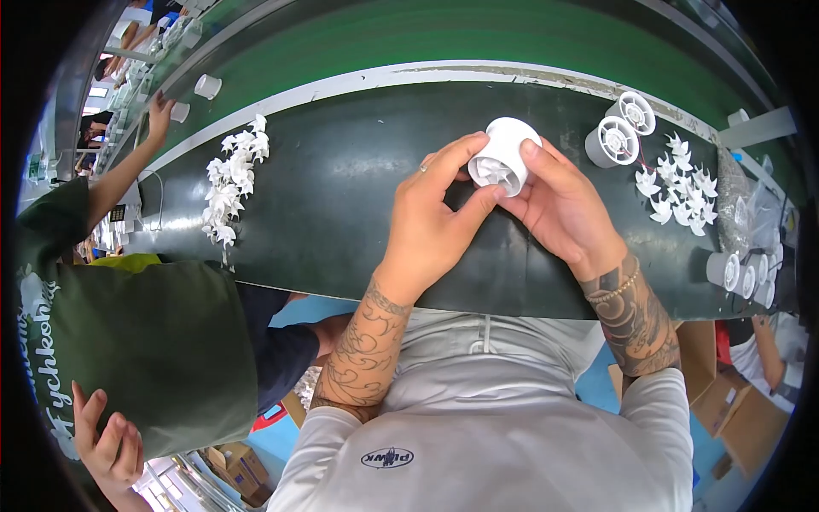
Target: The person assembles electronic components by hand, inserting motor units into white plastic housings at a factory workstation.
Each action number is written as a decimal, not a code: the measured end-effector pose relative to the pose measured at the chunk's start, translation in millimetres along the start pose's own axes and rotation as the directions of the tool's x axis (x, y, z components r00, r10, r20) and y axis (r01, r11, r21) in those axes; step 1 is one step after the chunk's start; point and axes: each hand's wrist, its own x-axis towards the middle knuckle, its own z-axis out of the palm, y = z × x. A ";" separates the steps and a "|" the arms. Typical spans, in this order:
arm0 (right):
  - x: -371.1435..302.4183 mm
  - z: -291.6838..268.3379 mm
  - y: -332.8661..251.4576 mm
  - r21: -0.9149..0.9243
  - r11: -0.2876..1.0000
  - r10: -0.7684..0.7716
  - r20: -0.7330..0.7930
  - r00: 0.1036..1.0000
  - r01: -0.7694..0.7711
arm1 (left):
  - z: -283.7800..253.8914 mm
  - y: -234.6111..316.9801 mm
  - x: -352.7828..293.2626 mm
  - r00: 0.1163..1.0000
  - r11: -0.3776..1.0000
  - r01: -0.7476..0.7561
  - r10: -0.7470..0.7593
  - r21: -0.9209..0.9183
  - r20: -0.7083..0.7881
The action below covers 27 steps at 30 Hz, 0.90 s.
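Observation:
A white plastic cylindrical fan housing (pixel 517 142) is held above the dark green table, its open end tilted toward me. Inside that opening sits a white bladed fan wheel (pixel 495 174). My left hand (pixel 439 200) grips the housing from the left, thumb at the lower rim and fingers along its side. From the right, my right hand (pixel 563 196) closes round it, thumb on the outer wall. To the right of my hands, two similar white housings (pixel 613 142) stand on the table with their spoked ends showing. Beside them lies a loose pile of white fan wheels (pixel 680 189).
Another heap of white fan wheels (pixel 229 183) lies on the table's left. Several white housings (pixel 740 275) stand at the right edge by a clear plastic bag (pixel 751 205). At left, a co-worker in a dark green shirt (pixel 153 350) reaches toward a housing on the green belt (pixel 358 47).

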 end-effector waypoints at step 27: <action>-2.3 -3.1 -2.6 -0.004 0.997 0.071 0.108 0.992 -0.071 | -17.6 35.1 14.6 0.974 0.991 0.119 -0.129 0.064 0.187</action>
